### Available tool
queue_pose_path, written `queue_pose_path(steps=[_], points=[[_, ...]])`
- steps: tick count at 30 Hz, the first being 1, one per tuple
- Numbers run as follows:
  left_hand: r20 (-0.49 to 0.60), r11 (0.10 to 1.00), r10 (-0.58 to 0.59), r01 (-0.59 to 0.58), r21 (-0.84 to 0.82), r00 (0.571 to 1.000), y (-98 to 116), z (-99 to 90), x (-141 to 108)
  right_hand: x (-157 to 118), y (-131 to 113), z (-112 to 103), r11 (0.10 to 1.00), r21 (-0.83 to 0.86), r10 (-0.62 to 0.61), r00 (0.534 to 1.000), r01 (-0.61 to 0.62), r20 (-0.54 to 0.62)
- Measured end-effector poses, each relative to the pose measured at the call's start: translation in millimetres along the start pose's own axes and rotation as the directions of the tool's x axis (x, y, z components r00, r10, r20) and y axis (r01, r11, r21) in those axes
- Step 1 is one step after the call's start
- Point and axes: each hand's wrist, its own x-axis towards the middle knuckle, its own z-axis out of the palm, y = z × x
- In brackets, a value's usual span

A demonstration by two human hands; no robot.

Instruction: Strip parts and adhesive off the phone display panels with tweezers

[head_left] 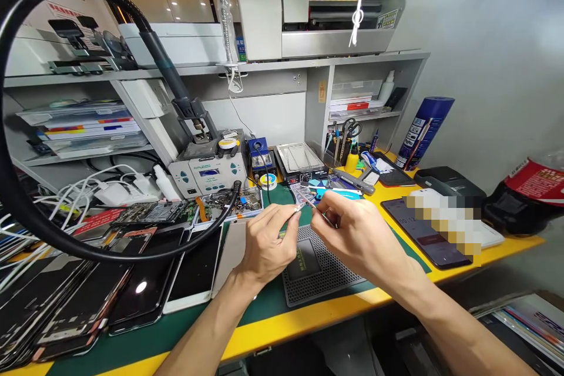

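Observation:
My left hand [269, 242] is closed in a pinch, thumb against forefinger, on a small light-coloured part [301, 207] too tiny to name. Facing it, my right hand [348, 224] grips a thin metal tool [310, 203], perhaps tweezers, whose tip points at the small part. Whether tip and part touch, I cannot tell. Both hands are raised over a grey perforated pad [315, 289] on the green mat [268, 312]. A flat beige panel [231, 247] lies left of my left hand.
Phone screens [141, 276] and stacked frames [83, 299] fill the left side. Behind stand a rework station [209, 173], a soldering iron stand [259, 155] and a hot plate [302, 164]. A black hose [66, 241] loops at left. A phone [423, 235] and cola bottle [529, 188] sit right.

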Motion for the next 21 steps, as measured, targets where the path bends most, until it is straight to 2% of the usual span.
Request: queue_pose_path(steps=[8, 21], points=[[-0.034, 0.994, 0.108, -0.108, 0.002, 0.994, 2.9, -2.9, 2.4, -6.0, -0.5, -2.7, 0.996, 0.070, -0.056, 0.998, 0.058, -0.028], [-0.043, 0.982, 0.186, -0.187, -0.011, 0.982, 4.7, -5.4, 4.2, -10.9, -2.1, 2.7, 0.980, 0.158, -0.109, 0.992, 0.117, -0.061]])
